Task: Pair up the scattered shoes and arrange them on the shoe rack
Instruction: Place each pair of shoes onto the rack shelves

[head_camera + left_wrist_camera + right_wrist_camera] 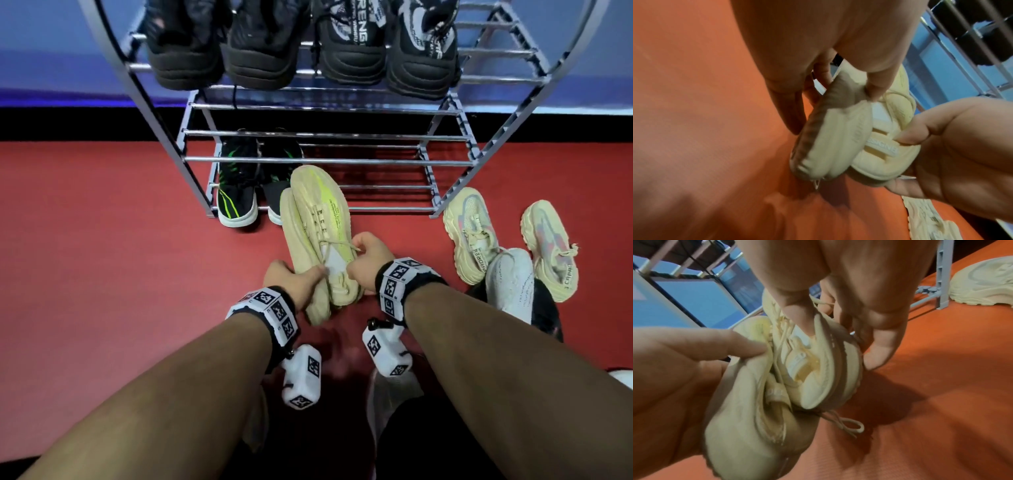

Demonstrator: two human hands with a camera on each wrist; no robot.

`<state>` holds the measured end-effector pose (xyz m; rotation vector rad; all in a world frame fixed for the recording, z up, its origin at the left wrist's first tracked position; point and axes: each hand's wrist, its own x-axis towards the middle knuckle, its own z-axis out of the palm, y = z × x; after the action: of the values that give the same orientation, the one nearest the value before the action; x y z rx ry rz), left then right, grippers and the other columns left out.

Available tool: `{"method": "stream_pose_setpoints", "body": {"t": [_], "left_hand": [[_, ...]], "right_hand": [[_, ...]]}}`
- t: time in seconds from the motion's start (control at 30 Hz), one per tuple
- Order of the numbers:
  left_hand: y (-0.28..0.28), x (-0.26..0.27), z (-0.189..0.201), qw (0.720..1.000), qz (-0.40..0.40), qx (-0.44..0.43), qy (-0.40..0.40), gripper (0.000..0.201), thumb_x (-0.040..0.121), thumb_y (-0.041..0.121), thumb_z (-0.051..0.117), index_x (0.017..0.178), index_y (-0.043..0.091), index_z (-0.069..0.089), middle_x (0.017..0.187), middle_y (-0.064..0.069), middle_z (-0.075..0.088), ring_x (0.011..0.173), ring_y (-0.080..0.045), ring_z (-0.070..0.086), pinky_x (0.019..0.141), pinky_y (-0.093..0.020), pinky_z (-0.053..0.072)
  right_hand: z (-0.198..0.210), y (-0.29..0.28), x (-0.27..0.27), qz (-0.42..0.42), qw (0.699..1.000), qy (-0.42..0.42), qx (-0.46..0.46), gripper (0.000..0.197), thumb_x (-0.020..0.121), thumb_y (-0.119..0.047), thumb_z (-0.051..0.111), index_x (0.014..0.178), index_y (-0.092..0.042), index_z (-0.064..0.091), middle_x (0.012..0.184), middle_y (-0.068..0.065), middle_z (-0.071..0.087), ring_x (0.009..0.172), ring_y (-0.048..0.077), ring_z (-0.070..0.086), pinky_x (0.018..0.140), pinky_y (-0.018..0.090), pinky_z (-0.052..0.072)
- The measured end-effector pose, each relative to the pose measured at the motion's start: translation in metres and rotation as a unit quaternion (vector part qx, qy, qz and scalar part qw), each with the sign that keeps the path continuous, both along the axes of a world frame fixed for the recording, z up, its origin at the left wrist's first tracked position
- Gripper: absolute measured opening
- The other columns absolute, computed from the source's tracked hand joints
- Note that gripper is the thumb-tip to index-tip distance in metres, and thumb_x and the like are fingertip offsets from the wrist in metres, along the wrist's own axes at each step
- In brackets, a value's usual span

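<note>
Both forearms are extended forward and low. The left hand [294, 281] and right hand [368, 262] are held close together, fingers curled round the heels of a cream shoe pair [317, 233].

Beige pair [317, 236]: two cream knit shoes with a neon-yellow stripe, pressed side by side, toes toward the rack, held just off the red floor in front of the lowest shelf.
Shoe rack [322, 160]: silver metal bars, far centre; two black pairs on an upper shelf, black-and-green pair [253, 185] bottom left.
Cream-pink pair [510, 240]: on the floor, right of the rack.
White shoe [510, 284]: near right, between them.
</note>
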<state>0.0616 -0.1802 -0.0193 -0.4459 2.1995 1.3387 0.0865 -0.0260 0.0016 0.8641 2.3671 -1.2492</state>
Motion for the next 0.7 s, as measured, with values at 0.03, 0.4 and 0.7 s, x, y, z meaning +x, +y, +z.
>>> {"method": "stream_pose_setpoints", "body": {"t": [0.03, 0.4, 0.7], "left_hand": [[-0.006, -0.001, 0.003, 1.0, 0.011, 0.0, 0.014, 0.057, 0.059, 0.046, 0.075, 0.1, 0.01, 0.057, 0.089, -0.006, 0.067, 0.079, -0.025, 0.066, 0.075, -0.04, 0.057], [-0.079, -0.037, 0.039, 0.972, 0.159, 0.055, 0.162, 0.024, 0.081, 0.011, 0.053, 0.068, 0.015, 0.033, 0.064, -0.001, 0.038, 0.059, -0.019, 0.035, 0.054, -0.029, 0.03], [-0.109, -0.085, 0.048, 0.955, 0.167, 0.149, 0.196, 0.024, 0.086, 0.026, 0.055, 0.066, 0.014, 0.05, 0.065, -0.007, 0.044, 0.062, -0.016, 0.041, 0.061, -0.031, 0.036]], "right_hand": [[0.004, -0.005, -0.003, 0.002, 1.0, 0.014, 0.001, 0.032, 0.074, -0.003, 0.055, 0.091, -0.03, 0.051, 0.081, 0.003, 0.062, 0.065, 0.022, 0.061, 0.054, 0.03, 0.051], [0.042, -0.072, -0.043, -0.066, 0.981, 0.171, -0.071, 0.033, 0.087, 0.004, 0.044, 0.105, -0.019, 0.06, 0.067, 0.0, 0.055, 0.051, 0.013, 0.047, 0.036, 0.013, 0.035], [0.055, -0.09, -0.085, -0.168, 0.959, 0.136, -0.185, 0.034, 0.067, -0.014, 0.043, 0.079, -0.033, 0.069, 0.089, 0.013, 0.067, 0.076, 0.029, 0.064, 0.071, 0.05, 0.056]]}}
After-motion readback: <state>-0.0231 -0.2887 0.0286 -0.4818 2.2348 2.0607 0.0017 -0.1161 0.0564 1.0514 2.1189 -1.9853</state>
